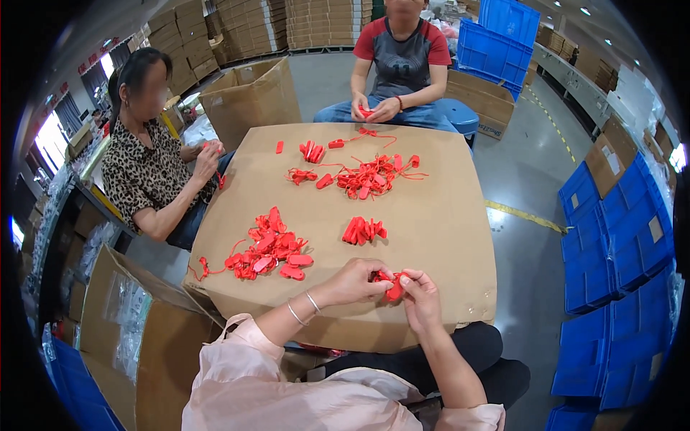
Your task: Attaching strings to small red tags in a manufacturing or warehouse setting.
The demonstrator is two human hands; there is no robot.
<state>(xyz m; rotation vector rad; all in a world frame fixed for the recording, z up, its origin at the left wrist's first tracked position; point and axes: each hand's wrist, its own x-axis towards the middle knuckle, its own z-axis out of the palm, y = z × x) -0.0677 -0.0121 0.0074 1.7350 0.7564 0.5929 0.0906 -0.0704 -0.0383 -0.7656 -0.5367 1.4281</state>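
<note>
Red piece [394,292] at the near side of the cardboard top [438,215]; my left hand [356,281] and right hand [422,302] pinch it from either side, between thumbs and fingertips; steady, light pressure should, I judge, stop it twisting.

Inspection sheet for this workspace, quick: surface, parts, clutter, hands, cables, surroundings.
Surface: brown cardboard top, bare between the red groups.
Parts: red piece in hand; near cluster of red pieces set close together; left pile and far pile heaped with tangled red cords.
Clutter: corded red bit straggling left of the left pile.
Hands: left hand and right hand both on the red piece.
Cables: nothing seen.
Surroundings: two co-workers seated at the top; blue crates stacked right.
</note>
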